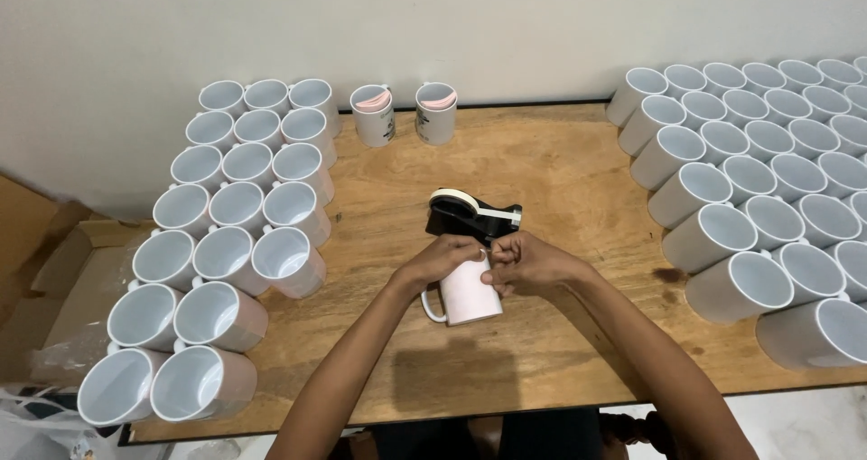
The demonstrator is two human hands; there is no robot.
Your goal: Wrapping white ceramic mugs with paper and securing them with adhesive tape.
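Both forearms reach up from the bottom edge onto the wooden table (560, 352), meeting over a pale pink mug (470, 290) that stands near the middle of the tabletop. At far left, a block of white mugs (226, 261) runs in rows down the table's left side, open mouths tipped toward the camera. Next, the left hand (442, 257) curls over the pink mug's rim, fingers closed on it, with the white handle jutting out below the wrist. Just behind the mug sits a black tape dispenser (471, 216) holding a pale roll. The right hand (524, 261) pinches shut at the mug's upper right side. Behind stand two printed mugs (404, 112). At far right, another block of white mugs (768, 189) lies tilted.
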